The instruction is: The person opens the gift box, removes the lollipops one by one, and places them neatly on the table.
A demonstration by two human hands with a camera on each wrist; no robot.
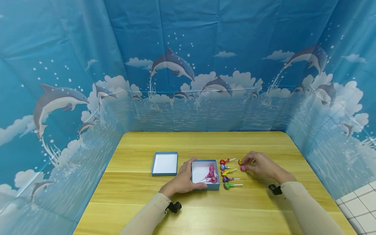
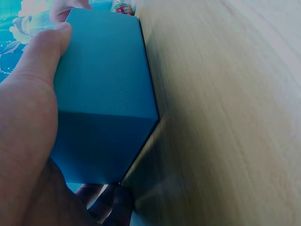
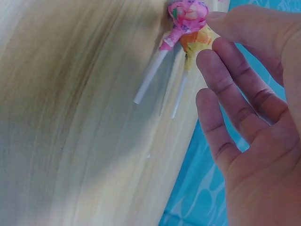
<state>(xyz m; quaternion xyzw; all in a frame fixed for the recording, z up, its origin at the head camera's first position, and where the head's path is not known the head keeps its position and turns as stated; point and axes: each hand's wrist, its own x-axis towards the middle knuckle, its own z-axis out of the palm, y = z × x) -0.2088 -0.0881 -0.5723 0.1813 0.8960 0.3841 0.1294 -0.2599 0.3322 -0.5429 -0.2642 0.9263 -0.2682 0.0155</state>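
Two lollipops (image 1: pixel 242 165), right of centre on the surface (image 1: pixel 141 195), sit pinched in your right hand (image 1: pixel 262 167). Your left hand (image 1: pixel 182 179) grips the blue box (image 1: pixel 205 187). Likely next: carry them leftward into it.

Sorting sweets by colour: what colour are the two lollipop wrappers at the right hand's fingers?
One pink lollipop, one orange lollipop; clearest in the right wrist view.

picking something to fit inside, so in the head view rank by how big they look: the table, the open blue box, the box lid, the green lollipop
1. table, by far the largest
2 and 3. open blue box and box lid: they look about alike, so no ranking between them
4. green lollipop, the smallest
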